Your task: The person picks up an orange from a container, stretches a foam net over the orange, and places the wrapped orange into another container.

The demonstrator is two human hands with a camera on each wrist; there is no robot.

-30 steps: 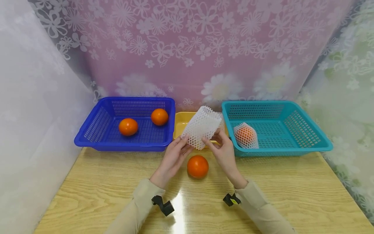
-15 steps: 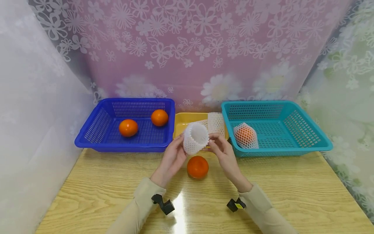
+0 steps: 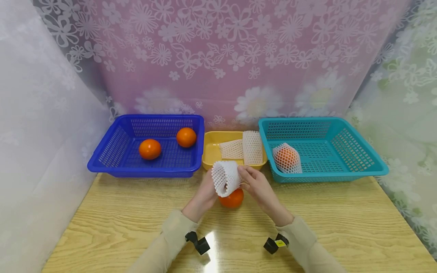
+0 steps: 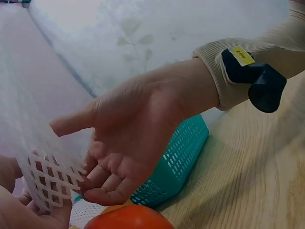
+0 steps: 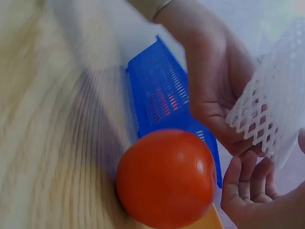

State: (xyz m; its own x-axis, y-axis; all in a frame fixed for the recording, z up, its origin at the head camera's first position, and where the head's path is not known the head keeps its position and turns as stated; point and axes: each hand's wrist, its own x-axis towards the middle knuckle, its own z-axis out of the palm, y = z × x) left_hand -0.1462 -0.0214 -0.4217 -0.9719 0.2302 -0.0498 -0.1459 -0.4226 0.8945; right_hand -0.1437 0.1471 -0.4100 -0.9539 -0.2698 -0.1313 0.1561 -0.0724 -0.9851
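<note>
Lower than half a second ago, its mouth swung leftward, the white foam net [image 3: 229, 176] sits in the grip of the left hand [image 3: 205, 191], pinched by the right hand [image 3: 258, 186], above the orange fruit [image 3: 232, 201] on the bench [image 3: 129, 208].

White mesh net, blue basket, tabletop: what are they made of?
White mesh net: probably soft foam plastic; matte, diamond lattice, bent into a loose tube.

Blue basket: likely moulded plastic; even colour, light sheen, slotted walls.

Tabletop: wood or wood-look laminate; pale grain, glossy where light glares. The pictures don't settle which.
</note>
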